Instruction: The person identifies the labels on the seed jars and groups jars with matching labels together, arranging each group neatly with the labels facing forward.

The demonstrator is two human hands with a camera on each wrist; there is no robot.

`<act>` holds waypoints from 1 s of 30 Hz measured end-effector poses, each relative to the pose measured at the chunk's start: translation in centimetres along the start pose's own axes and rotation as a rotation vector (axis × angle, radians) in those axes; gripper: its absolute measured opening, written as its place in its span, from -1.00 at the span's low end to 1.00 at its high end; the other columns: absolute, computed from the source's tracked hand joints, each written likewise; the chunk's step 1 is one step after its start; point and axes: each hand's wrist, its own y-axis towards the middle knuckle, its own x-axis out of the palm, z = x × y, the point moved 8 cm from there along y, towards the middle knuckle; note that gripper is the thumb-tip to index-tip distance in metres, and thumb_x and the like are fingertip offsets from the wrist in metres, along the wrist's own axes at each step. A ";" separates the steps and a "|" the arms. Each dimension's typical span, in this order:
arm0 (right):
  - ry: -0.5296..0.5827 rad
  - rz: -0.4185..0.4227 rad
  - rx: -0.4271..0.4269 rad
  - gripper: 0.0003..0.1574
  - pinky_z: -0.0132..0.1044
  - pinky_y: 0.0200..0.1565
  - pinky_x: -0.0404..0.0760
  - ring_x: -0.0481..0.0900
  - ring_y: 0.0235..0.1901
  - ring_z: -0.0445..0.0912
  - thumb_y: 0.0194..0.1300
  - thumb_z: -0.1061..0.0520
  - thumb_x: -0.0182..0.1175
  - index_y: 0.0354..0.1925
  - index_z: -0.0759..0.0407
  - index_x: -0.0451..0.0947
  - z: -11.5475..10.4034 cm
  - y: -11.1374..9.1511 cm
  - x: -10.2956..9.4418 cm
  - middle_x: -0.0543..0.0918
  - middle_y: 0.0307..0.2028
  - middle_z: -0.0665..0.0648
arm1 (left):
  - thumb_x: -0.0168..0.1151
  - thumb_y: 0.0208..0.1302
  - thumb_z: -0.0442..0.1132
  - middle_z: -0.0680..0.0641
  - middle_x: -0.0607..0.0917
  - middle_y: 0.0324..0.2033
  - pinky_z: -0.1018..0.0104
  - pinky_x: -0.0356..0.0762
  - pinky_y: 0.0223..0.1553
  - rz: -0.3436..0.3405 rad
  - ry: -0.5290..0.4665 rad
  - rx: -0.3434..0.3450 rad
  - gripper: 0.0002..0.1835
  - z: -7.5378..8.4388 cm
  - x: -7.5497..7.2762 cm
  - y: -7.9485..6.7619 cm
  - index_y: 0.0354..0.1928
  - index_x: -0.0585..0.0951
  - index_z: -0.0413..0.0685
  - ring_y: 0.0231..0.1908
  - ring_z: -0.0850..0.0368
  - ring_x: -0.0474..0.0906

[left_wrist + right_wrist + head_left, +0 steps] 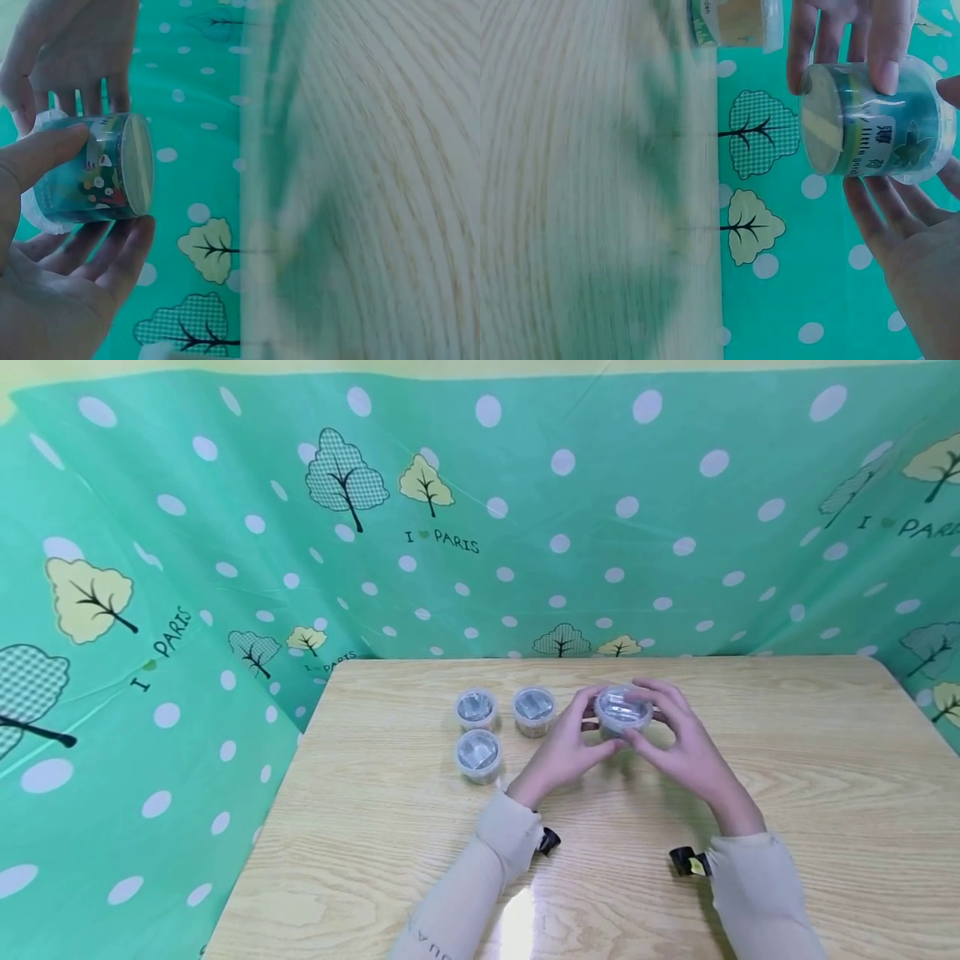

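Both hands hold one small clear plastic tub (623, 711) between them, raised over the wooden table. My left hand (567, 745) grips its left side and my right hand (686, 739) its right side, thumbs at the near face. A printed paper label wraps the tub, green with flowers in the left wrist view (97, 169) and reading "little garden" in the right wrist view (870, 124). Through the tub's top, a shiny clear packet shows in the head view. Beside my left hand stands a similar tub (534, 712).
Two more lidded tubs, one farther back (476, 709) and one nearer (478, 756), stand upright left of my left hand. A green dotted cloth (525, 560) hangs behind the wooden table (360, 827) and along its left side. Black wrist cameras sit below both cuffs.
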 end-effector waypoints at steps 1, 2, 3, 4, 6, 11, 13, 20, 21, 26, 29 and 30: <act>0.018 0.007 -0.002 -0.37 -0.59 0.23 0.35 0.35 0.27 0.02 0.24 0.31 0.33 0.27 0.21 0.43 -0.1 0.0 0.0 0.30 0.37 0.24 | 0.42 0.22 -0.24 -0.04 0.49 0.28 0.43 0.50 0.21 0.010 -0.008 0.005 -0.16 0.1 -0.2 -0.1 0.47 0.19 0.04 0.20 0.22 0.48; 0.045 0.013 -0.004 -0.34 -0.66 0.22 0.33 0.36 0.26 -0.05 0.25 0.32 0.32 0.30 0.23 0.40 -0.2 0.0 0.0 0.31 0.35 0.24 | 0.42 0.21 -0.23 -0.03 0.50 0.27 0.42 0.52 0.20 0.021 -0.017 0.011 -0.17 0.2 -0.3 -0.2 0.46 0.21 0.02 0.20 0.22 0.48; 0.073 0.018 -0.003 -0.32 -0.67 0.22 0.33 0.37 0.25 -0.12 0.26 0.33 0.31 0.32 0.24 0.37 -0.3 0.0 0.0 0.32 0.34 0.24 | 0.43 0.20 -0.22 -0.03 0.51 0.25 0.42 0.53 0.18 0.032 -0.026 0.013 -0.17 0.3 -0.4 -0.4 0.45 0.22 0.01 0.19 0.22 0.48; 0.103 0.020 0.000 -0.30 -0.66 0.22 0.34 0.38 0.23 -0.19 0.27 0.34 0.29 0.34 0.24 0.34 -0.3 0.0 0.1 0.33 0.32 0.23 | 0.44 0.19 -0.22 -0.02 0.51 0.24 0.42 0.54 0.17 0.041 -0.034 0.012 -0.17 0.4 -0.6 -0.5 0.44 0.23 0.01 0.18 0.22 0.49; 0.153 0.018 0.008 -0.26 -0.64 0.23 0.37 0.39 0.20 -0.30 0.28 0.35 0.28 0.37 0.24 0.29 -0.4 -0.1 0.2 0.35 0.30 0.22 | 0.46 0.17 -0.21 0.00 0.53 0.21 0.41 0.56 0.15 0.064 -0.053 0.002 -0.18 0.4 -0.9 -0.9 0.43 0.25 0.02 0.16 0.21 0.49; 0.205 0.004 0.029 -0.20 -0.62 0.23 0.39 0.41 0.21 -0.31 0.29 0.34 0.28 0.41 0.21 0.22 -0.7 -0.3 0.6 0.39 0.30 0.25 | 0.49 0.14 -0.18 0.03 0.55 0.16 0.40 0.59 0.10 0.119 -0.076 -0.023 -0.19 0.8 -1.7 -1.7 0.40 0.28 0.09 0.11 0.24 0.51; 0.218 0.004 0.032 -0.19 -0.61 0.23 0.40 0.40 0.22 -0.30 0.29 0.34 0.28 0.42 0.20 0.21 -0.8 -0.4 0.8 0.39 0.30 0.26 | 0.49 0.14 -0.16 0.02 0.55 0.14 0.41 0.60 0.07 0.137 -0.076 -0.017 -0.20 1.2 -2.0 -1.9 0.39 0.29 0.09 0.10 0.24 0.51; 0.278 0.004 0.042 -0.24 -0.59 0.18 0.47 0.38 0.25 -0.31 0.34 0.33 0.23 0.42 0.24 0.19 -1.4 -0.2 1.4 0.39 0.29 0.28 | 0.50 0.13 -0.18 -0.02 0.55 0.12 0.40 0.63 0.01 0.168 -0.089 0.008 -0.22 2.6 -2.7 -2.5 0.36 0.32 0.05 0.06 0.18 0.54; 0.286 0.004 0.042 -0.25 -0.58 0.17 0.48 0.38 0.25 -0.31 0.35 0.34 0.22 0.42 0.26 0.18 -1.5 -0.1 1.5 0.38 0.29 0.28 | 0.50 0.13 -0.17 -0.01 0.55 0.11 0.40 0.63 0.01 0.171 -0.089 0.008 -0.23 2.7 -2.8 -2.6 0.36 0.32 0.05 0.06 0.18 0.53; 0.316 0.005 0.041 -0.26 -0.55 0.16 0.52 0.41 0.24 -0.29 0.35 0.35 0.20 0.41 0.32 0.17 -1.8 -0.1 1.6 0.38 0.28 0.29 | 0.49 0.14 -0.12 0.06 0.54 0.10 0.37 0.62 0.04 0.175 -0.092 -0.002 -0.22 2.9 -3.0 -3.1 0.37 0.32 0.12 0.05 0.22 0.52; 0.333 -0.001 0.038 -0.27 -0.54 0.15 0.53 0.42 0.23 -0.28 0.36 0.38 0.18 0.41 0.32 0.17 -2.1 -0.2 1.7 0.39 0.27 0.29 | 0.47 0.18 -0.13 0.06 0.53 0.12 0.36 0.61 0.06 0.161 -0.086 0.002 -0.23 2.9 -3.1 -3.5 0.39 0.30 0.14 0.07 0.23 0.51; 0.337 -0.001 0.036 -0.27 -0.54 0.16 0.53 0.42 0.23 -0.28 0.36 0.38 0.18 0.41 0.33 0.17 -2.1 -0.3 1.7 0.39 0.26 0.29 | 0.46 0.19 -0.14 0.04 0.53 0.13 0.36 0.61 0.07 0.155 -0.085 0.007 -0.23 3.0 -3.2 -3.6 0.40 0.30 0.13 0.08 0.22 0.51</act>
